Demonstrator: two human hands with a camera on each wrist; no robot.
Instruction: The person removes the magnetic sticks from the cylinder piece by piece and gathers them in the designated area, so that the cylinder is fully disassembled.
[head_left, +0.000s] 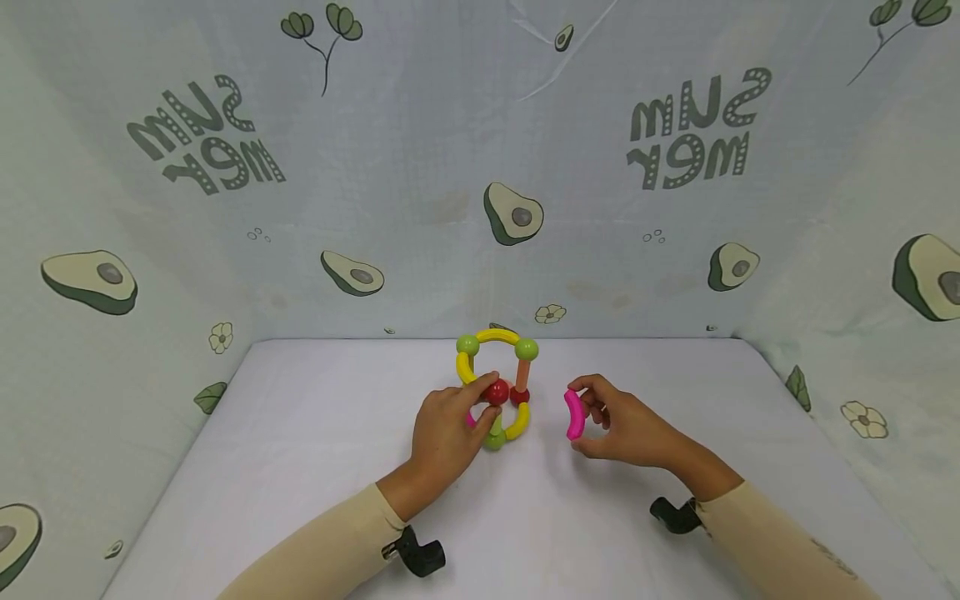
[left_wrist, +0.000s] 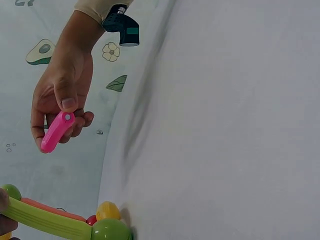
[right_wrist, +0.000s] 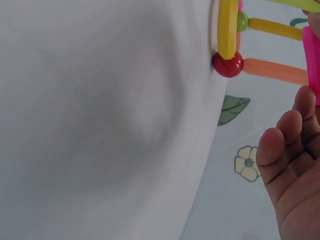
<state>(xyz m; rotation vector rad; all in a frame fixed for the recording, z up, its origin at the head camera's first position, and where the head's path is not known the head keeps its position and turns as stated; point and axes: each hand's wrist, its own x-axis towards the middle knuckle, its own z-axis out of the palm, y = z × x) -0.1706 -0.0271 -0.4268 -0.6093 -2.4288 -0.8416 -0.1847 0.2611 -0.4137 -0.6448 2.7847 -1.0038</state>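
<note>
Some of the frame (head_left: 522, 375) hides behind left fingers (head_left: 474, 389) gripping a red ball (head_left: 498, 392); right fingers (head_left: 592, 382) pinch a pink rod (head_left: 575, 415).

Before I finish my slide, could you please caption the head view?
The left hand grips a colourful frame; the right hand holds a curved pink rod.

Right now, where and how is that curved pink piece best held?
Probably pinch the pink piece around its middle, coming from the right, where the right hand is: it is slim and roughly upright, so both ends would be free.
</note>
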